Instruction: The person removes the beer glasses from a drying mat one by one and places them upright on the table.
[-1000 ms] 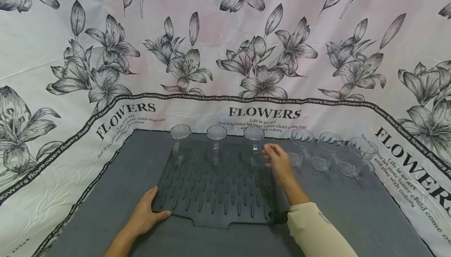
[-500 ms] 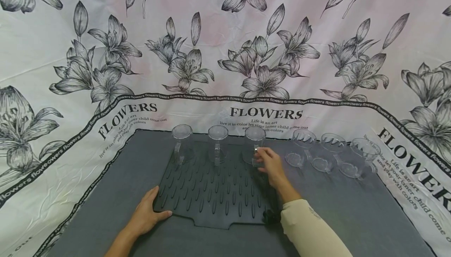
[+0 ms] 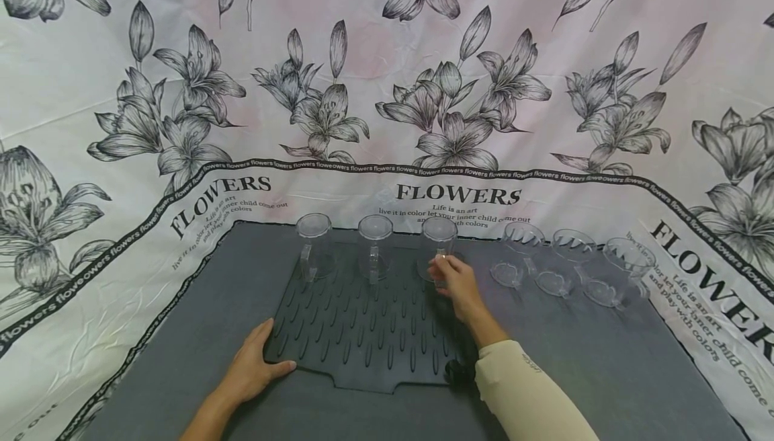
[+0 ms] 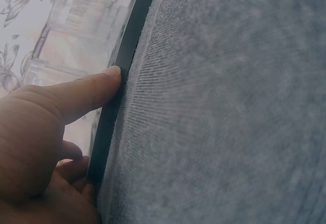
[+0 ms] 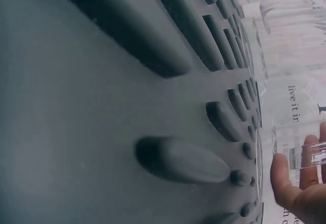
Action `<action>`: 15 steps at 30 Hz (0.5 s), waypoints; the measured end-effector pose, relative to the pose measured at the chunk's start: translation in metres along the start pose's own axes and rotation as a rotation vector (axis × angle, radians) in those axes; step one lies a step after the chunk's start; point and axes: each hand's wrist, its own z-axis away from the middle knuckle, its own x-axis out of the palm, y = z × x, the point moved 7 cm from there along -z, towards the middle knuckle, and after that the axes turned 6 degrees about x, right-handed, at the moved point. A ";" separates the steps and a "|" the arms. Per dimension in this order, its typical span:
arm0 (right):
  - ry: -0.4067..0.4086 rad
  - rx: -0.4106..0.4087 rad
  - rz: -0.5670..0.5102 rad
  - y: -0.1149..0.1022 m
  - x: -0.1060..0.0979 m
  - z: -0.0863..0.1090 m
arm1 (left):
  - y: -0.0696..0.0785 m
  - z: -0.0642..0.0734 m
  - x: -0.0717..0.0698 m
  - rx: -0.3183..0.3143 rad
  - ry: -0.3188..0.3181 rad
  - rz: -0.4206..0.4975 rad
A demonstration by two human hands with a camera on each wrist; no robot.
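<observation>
Three clear glass mugs stand upside down in a row along the far end of a dark ridged drying mat (image 3: 363, 333): a left mug (image 3: 314, 246), a middle mug (image 3: 375, 246) and a right mug (image 3: 437, 232). My right hand (image 3: 456, 286) pinches the right mug's handle; in the right wrist view the thumb (image 5: 282, 180) and fingers are around the clear handle, the mug's rim close on the mat. My left hand (image 3: 248, 364) rests at the mat's near left corner, fingers straight along the side, its thumb (image 4: 97, 89) pressing the front edge.
To the right of the mat, three more clear mugs, a near one (image 3: 512, 256), a middle one (image 3: 562, 263) and a far-right one (image 3: 619, 269), stand upright on the grey cloth (image 3: 605, 367). A flower-printed curtain (image 3: 387, 125) hangs behind and around the table.
My right hand has moved left from beside the right mug onto its handle and now pinches it. The left hand has stayed at the mat's corner; the mugs look unmoved.
</observation>
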 end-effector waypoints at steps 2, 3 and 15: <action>0.001 -0.019 -0.024 0.001 0.000 0.000 | 0.000 0.000 0.000 0.001 0.001 0.002; 0.002 -0.026 -0.039 0.001 0.000 0.001 | 0.000 0.000 0.000 0.001 0.001 0.003; 0.024 -0.094 -0.127 -0.008 -0.005 0.016 | 0.000 0.001 -0.001 0.003 0.009 0.012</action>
